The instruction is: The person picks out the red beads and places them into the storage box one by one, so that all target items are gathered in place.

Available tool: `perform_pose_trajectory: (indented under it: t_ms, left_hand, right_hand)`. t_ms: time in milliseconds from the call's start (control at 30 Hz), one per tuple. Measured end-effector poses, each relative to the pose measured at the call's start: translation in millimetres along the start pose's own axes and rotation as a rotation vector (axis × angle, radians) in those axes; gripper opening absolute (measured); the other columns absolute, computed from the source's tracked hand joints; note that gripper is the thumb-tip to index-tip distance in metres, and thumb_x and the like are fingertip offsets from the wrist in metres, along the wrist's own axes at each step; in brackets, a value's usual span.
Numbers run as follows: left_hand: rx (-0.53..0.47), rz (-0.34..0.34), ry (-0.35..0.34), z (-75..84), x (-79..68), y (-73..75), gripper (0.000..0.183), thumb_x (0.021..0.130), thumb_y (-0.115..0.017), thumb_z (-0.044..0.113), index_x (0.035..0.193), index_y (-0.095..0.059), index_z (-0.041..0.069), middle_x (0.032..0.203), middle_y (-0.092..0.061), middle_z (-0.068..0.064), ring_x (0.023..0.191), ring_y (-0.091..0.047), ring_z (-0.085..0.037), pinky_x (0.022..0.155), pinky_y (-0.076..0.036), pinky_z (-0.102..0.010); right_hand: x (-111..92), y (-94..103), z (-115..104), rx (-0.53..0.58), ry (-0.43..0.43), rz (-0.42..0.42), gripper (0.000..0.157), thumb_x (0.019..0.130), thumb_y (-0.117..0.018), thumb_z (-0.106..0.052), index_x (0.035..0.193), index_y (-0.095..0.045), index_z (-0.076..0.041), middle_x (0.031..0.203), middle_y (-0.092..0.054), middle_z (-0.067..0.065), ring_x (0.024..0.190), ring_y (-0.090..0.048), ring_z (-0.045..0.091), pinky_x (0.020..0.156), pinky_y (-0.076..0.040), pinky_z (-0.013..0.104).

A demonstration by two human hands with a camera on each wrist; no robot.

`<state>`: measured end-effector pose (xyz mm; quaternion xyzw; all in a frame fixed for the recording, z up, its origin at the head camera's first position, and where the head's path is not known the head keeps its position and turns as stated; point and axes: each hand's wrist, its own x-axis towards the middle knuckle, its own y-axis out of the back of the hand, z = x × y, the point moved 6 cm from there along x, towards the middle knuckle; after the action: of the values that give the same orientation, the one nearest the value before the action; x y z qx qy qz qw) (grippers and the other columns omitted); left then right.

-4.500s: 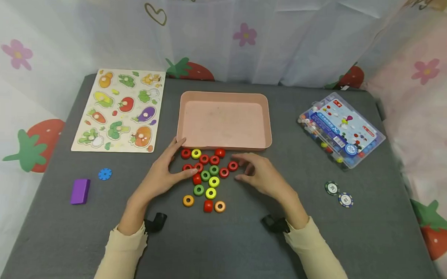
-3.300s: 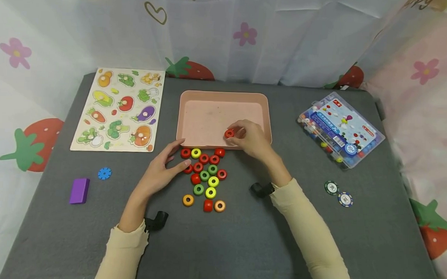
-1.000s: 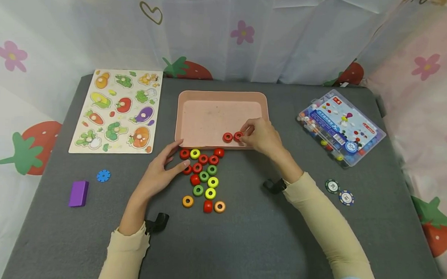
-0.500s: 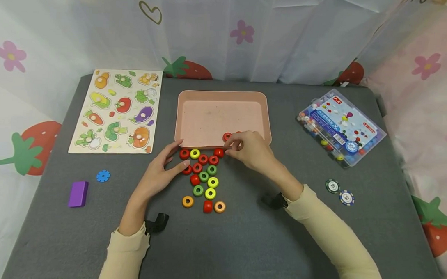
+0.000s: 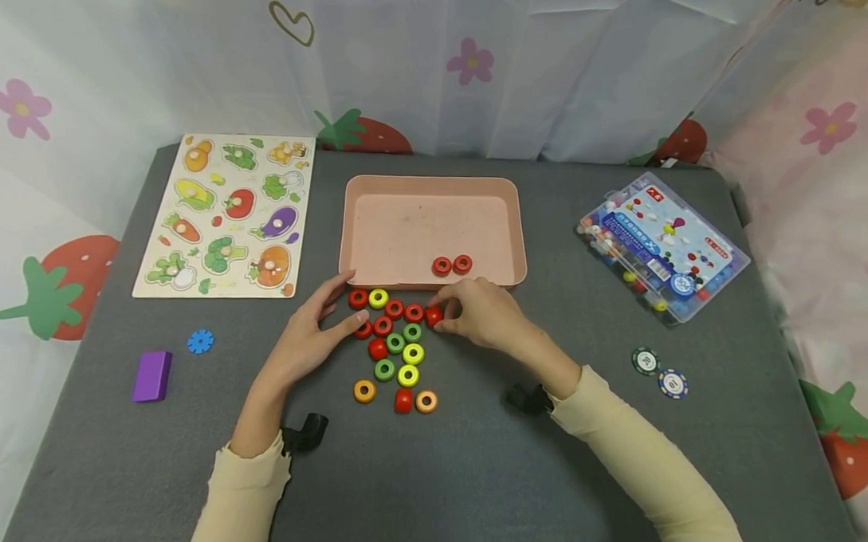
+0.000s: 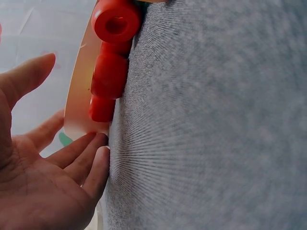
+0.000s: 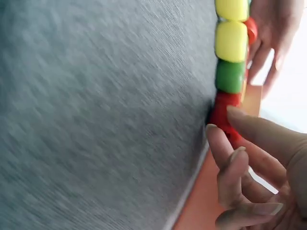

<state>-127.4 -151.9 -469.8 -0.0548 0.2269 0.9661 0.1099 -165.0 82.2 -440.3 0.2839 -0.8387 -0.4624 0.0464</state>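
Observation:
My right hand [image 5: 484,314] is at the right edge of a cluster of beads, its thumb and fingertips pinching a red bead [image 5: 434,316]. In the right wrist view, the thumb lies against that red bead [image 7: 224,112] beside a green bead [image 7: 230,76]. My left hand [image 5: 311,334] lies relaxed left of the cluster, fingertips at the pink tray's front left corner and thumb tip beside a red bead [image 5: 363,329]. Two red ring beads [image 5: 452,264] lie inside the tray [image 5: 408,189]. Yellow beads [image 5: 408,375], green beads [image 5: 395,344] and orange beads [image 5: 364,391] make up the rest of the cluster.
A vegetable puzzle board [image 5: 224,216] lies at the back left. Below it are a blue disc [image 5: 200,342] and a purple block [image 5: 152,377]. At right sit a clear plastic case [image 5: 664,247] of small parts and two poker chips [image 5: 672,384].
Two red ring beads went into the tray, carried by my right hand. It then came back to the cluster and drew a red bead slightly toward the front right. The left hand stayed nearly still.

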Motion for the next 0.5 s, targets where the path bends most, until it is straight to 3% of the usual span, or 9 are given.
perform_pose_trajectory:
  t_ms: [200,333,500]
  left_hand:
    - [0.000,-0.002,-0.002,-1.2,0.3,-0.5,0.070,0.095,-0.069,0.038,0.156,-0.036,0.025,0.160,-0.037,-0.003,0.148,-0.033,-0.022,0.120,-0.030,-0.047]
    - [0.000,0.001,-0.006,-1.6,0.4,-0.3,0.070,0.095,-0.069,0.037,0.155,-0.036,0.025,0.160,-0.037,-0.003,0.148,-0.033,-0.022,0.120,-0.030,-0.047]
    - [0.002,0.001,-0.006,-1.4,0.8,-0.5,0.070,0.095,-0.069,0.037,0.156,-0.036,0.025,0.159,-0.037,-0.003,0.147,-0.034,-0.022,0.120,-0.030,-0.047]
  right_hand:
    - [-3,-6.3,1,-0.003,0.036,-0.038,0.028,0.081,-0.086,-0.028,0.103,-0.072,-0.019,0.081,-0.066,-0.005,0.072,-0.058,0.008,0.063,-0.047,0.027]
    - [-4,-0.7,-1,0.122,0.082,0.005,0.026,0.082,-0.085,-0.025,0.103,-0.070,-0.019,0.079,-0.064,-0.003,0.068,-0.057,0.011,0.060,-0.047,0.028]
    - [-3,14.3,-4,0.284,0.182,0.096,0.035,0.083,-0.084,-0.022,0.115,-0.073,-0.011,0.083,-0.064,-0.001,0.071,-0.056,0.013,0.061,-0.046,0.028]
